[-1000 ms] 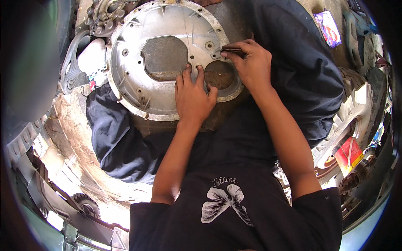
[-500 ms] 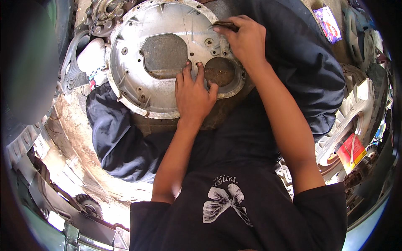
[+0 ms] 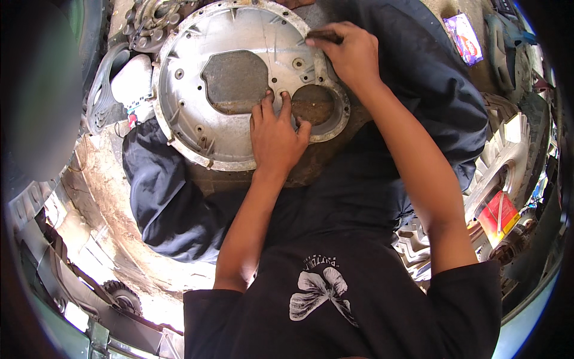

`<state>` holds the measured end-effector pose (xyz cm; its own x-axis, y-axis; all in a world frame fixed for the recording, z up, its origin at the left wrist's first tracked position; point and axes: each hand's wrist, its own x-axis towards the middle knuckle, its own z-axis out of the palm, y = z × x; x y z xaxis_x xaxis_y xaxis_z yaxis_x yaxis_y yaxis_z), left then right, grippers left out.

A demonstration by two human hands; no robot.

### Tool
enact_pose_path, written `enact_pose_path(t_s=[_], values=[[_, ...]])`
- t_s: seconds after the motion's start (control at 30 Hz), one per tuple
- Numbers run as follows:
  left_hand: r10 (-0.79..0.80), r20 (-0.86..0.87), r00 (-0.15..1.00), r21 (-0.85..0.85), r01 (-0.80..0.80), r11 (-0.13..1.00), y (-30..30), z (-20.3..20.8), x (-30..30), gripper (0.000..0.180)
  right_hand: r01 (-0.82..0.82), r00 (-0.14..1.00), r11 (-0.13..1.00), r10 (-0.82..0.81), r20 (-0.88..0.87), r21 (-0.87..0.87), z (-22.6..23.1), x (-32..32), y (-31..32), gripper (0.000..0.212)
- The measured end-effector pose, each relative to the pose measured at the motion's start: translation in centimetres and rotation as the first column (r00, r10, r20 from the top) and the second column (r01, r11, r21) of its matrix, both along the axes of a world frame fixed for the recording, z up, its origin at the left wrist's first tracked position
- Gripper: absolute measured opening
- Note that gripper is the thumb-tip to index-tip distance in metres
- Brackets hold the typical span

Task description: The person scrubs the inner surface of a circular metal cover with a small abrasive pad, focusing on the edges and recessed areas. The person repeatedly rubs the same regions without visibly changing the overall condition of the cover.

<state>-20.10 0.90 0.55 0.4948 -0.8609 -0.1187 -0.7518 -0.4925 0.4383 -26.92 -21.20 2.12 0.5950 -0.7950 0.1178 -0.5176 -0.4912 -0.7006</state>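
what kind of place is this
Probably a vehicle repair workshop: a round metal housing lies under the left hand, a chunky tyre shows at right, and a small treaded wheel at lower left.

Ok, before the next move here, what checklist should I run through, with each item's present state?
1. Left hand resting on the metal housing: ok, back of the hand upward.
2. Right hand gripping the dark piece: ok, pinched.
3. Dark piece at the housing's upper-right rim: ok.
4. Dark piece pressing on the rim: cannot tell from above.
5. Purple packet apart from the housing: ok, off to the right.
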Motion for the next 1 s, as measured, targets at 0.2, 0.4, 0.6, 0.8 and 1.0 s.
enact_pose_path(t_s=[0.2,0.4,0.6,0.8,1.0], values=[[0.002,0.012,1.000,-0.016,-0.002,1.000,0.1,-0.3,-0.2,0.065,-0.027,0.995,1.000,0.028,-0.097,0.011,-0.2,-0.6,-0.5,0.032],[-0.018,0.028,0.999,0.007,0.018,1.000,0.0,-0.2,0.0,0.066,-0.053,0.998,0.998,0.052,0.035,0.039,-0.9,1.2,-2.0,0.036],[0.018,0.031,0.999,0.027,-0.019,0.999,0.0,0.1,-0.3,0.064,-0.011,0.998,0.999,0.013,-0.055,0.037,-1.1,0.4,-1.1,0.035],[0.002,0.035,0.999,-0.008,-0.002,1.000,0.1,0.0,-0.2,0.064,-0.020,0.986,0.991,-0.002,0.165,0.135,-1.5,5.0,-2.7,0.037],[0.046,0.001,0.999,-0.005,-0.046,0.999,0.1,0.4,-0.4,0.063,-0.037,0.999,0.989,0.038,-0.001,0.143,-0.7,0.4,-2.1,0.042]])
